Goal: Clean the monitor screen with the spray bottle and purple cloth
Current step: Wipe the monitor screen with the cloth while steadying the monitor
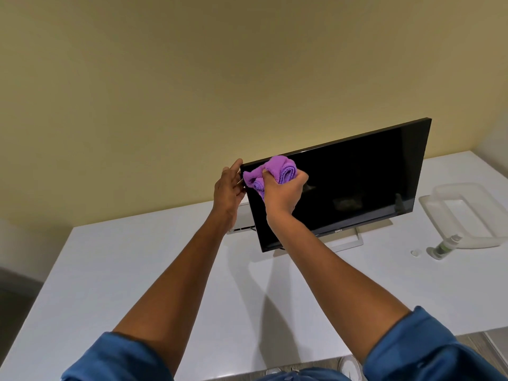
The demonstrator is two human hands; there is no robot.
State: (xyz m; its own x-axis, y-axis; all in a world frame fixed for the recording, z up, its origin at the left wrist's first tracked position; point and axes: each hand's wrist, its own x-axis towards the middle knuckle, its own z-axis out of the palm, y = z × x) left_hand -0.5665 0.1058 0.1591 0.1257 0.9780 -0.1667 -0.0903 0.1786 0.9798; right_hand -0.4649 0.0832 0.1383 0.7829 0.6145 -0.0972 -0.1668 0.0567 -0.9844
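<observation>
The monitor stands right of the frame's centre on the white tabletop, its dark screen facing the lower left, its long axis rising from left to upper right. The right hand is closed around the bunched purple cloth, pressing it to the screen's upper left corner. The left hand grips the monitor's left edge. The spray bottle lies on the tabletop at the right, beside a white tray.

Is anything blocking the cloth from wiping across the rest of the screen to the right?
Nothing visible does. The right hand presses the purple cloth at the upper left corner of the monitor screen, and the dark glass to its right is bare. The left hand only grips the left edge.
</observation>
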